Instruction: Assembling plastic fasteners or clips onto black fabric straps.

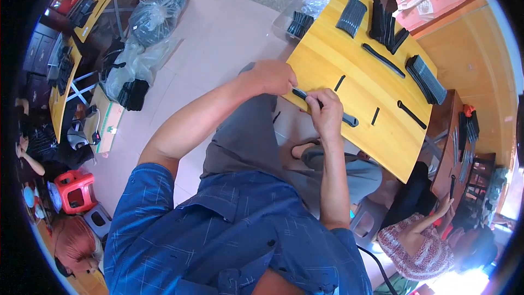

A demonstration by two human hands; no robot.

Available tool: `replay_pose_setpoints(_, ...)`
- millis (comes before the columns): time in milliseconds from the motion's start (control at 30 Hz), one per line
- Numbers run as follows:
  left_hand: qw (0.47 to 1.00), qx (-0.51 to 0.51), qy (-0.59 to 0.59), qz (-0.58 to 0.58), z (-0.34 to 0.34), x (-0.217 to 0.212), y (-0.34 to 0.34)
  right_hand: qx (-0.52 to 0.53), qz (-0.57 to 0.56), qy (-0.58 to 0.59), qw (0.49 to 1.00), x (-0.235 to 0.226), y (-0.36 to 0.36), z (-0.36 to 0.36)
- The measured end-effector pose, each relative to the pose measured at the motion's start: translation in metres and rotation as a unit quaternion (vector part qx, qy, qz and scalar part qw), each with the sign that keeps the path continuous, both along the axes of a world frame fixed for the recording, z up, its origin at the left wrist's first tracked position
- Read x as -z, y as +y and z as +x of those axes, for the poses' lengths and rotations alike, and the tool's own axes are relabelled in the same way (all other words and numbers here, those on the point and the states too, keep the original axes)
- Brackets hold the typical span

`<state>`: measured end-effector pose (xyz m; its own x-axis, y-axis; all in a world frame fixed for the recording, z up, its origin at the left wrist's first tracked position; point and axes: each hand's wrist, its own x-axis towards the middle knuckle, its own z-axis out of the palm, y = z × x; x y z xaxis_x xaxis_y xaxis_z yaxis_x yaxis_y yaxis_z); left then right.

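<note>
Both my hands work on one long black strip part (349,119) that lies along the near edge of a yellow wooden table (360,54). My left hand (271,77) grips its near end at the table's edge. My right hand (323,110) pinches the strip a little further along, fingers closed over it. The strip's far end with a rounded tip sticks out past my right hand. Two short black pieces (339,82) (375,116) lie on the table just beyond my hands.
Stacks of black strips (352,16) (426,79) and single long strips (383,60) (411,114) lie on the table. Plastic bags of black parts (155,13) sit on the floor at left. A red stool (73,190) and other seated people are around.
</note>
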<state>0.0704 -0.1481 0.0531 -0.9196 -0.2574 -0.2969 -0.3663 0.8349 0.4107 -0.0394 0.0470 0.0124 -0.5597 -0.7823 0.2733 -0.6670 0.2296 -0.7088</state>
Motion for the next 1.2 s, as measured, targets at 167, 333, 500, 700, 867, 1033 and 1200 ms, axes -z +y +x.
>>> replay_pose_setpoints(167, 1.0, 0.004, -0.006, 0.016, 0.001, 0.01, -0.002, -0.006, -0.008, -0.004, 1.0, 0.003, 0.001, -0.003)
replay_pose_setpoints(333, 0.997, -0.047, 0.036, 0.057, 0.015, 0.009, 0.004, 0.0, -0.008, 0.006, 1.0, 0.006, 0.002, 0.0)
replay_pose_setpoints(500, 0.996, -0.019, 0.029, 0.08, 0.009, 0.007, 0.003, -0.003, -0.035, 0.043, 0.998, 0.005, 0.003, 0.001)
replay_pose_setpoints(700, 0.992, 0.102, 0.052, 0.059, -0.003, 0.015, -0.019, -0.009, -0.03, 0.044, 0.999, 0.005, 0.002, 0.002)
replay_pose_setpoints(867, 0.99, 0.118, 0.022, 0.077, -0.012, 0.007, -0.022, -0.004, -0.04, 0.08, 0.996, 0.009, 0.003, 0.007)
replay_pose_setpoints(1033, 0.975, 0.111, -0.019, 0.193, -0.017, 0.007, -0.03, 0.004, -0.059, 0.126, 0.99, 0.013, 0.005, 0.011)
replay_pose_setpoints(1200, 0.987, 0.097, 0.072, 0.11, 0.0, 0.021, -0.017, -0.005, -0.046, 0.078, 0.996, 0.009, 0.004, 0.007)
